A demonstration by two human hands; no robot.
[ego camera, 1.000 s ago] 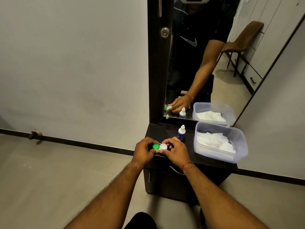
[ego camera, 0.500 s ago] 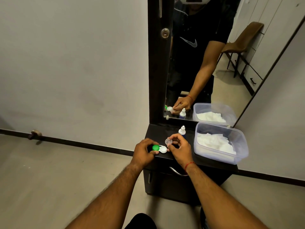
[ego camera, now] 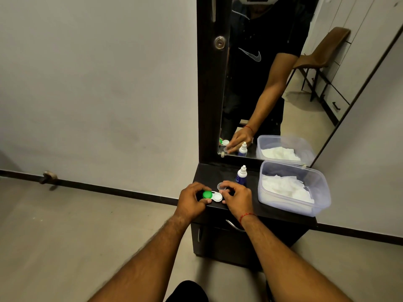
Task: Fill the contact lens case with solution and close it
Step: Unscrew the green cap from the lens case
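Note:
A white contact lens case (ego camera: 214, 196) lies near the front edge of a small black cabinet top (ego camera: 274, 211). Its left well wears a green cap (ego camera: 207, 194); its right well is uncovered. My left hand (ego camera: 192, 200) grips the case at the green-capped end. My right hand (ego camera: 236, 198) pinches the removed clear cap (ego camera: 221, 186) low over the cabinet top, just behind the case. A small solution bottle (ego camera: 241, 175) with a blue label and white nozzle stands upright behind my right hand.
A clear plastic tub (ego camera: 292, 188) of white tissues fills the right side of the cabinet top. A tall mirror (ego camera: 272, 83) in a dark frame rises behind and reflects the scene. A drawer handle (ego camera: 232, 226) sits below the front edge.
My right hand took the clear cap off the right well, lifted it, and has now brought it down behind the case. My left hand kept its grip on the case.

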